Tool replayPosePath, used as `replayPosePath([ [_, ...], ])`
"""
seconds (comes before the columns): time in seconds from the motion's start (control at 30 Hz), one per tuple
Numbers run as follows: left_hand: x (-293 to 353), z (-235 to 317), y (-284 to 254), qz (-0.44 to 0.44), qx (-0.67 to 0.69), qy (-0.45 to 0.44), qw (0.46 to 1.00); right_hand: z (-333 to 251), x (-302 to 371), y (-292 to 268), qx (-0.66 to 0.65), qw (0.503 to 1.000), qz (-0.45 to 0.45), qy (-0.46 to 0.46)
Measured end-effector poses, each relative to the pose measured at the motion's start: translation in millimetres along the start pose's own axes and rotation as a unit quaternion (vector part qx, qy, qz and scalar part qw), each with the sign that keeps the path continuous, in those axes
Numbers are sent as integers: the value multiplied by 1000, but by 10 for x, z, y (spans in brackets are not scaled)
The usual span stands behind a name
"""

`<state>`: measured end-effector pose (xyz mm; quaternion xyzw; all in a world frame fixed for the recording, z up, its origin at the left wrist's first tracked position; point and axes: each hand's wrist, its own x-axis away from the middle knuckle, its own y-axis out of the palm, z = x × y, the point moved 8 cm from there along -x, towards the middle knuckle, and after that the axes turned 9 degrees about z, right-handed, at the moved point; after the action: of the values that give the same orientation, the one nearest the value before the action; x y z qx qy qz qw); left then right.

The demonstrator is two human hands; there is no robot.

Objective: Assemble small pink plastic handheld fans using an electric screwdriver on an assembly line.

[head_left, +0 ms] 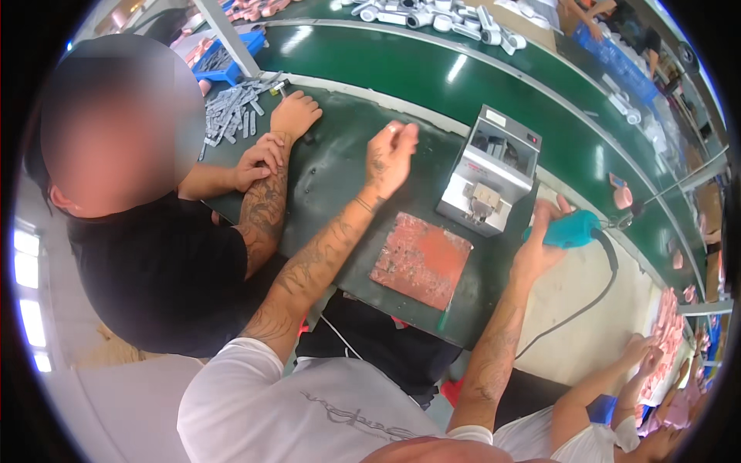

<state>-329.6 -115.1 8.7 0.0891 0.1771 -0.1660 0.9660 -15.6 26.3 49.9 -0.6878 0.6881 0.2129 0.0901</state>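
My right hand (538,241) is wrapped round a teal corded electric screwdriver (575,230), right of a small metal screw feeder (494,171). A wire loop and a black cord come off the tool's right end; my hand hides its tip. My left hand (391,158) is raised over the dark green bench, left of the feeder. Its fingers are curled together, slightly blurred, and whatever they may hold is too small to make out. Between my forearms lies a worn reddish square pad (422,262). A thin green-handled tool (443,318) sits at its near right corner.
At the left, a co-worker's forearms (266,189) rest on the bench near a pile of grey plastic parts (231,112). Behind runs a green conveyor (347,54), with white-grey parts (440,15) beyond it. The tool's cord (567,315) loops down at right. More people sit at lower right.
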Motion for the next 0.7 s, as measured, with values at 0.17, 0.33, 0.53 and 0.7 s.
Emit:
replayPosePath([
  [0.17,158,-330,18,-117,-102,-60,986,-32,27,-22,-5,1000,0,-9],
  [0.33,280,-199,169,-198,-262,38,944,19,81,75,-1,1000,-21,8],
  [0.53,295,-122,191,-199,-221,68,952,48,102,115,-16,999,-30,8],
  [0.7,343,-103,245,-212,-238,90,943,110,73,49,-8,999,-28,29],
])
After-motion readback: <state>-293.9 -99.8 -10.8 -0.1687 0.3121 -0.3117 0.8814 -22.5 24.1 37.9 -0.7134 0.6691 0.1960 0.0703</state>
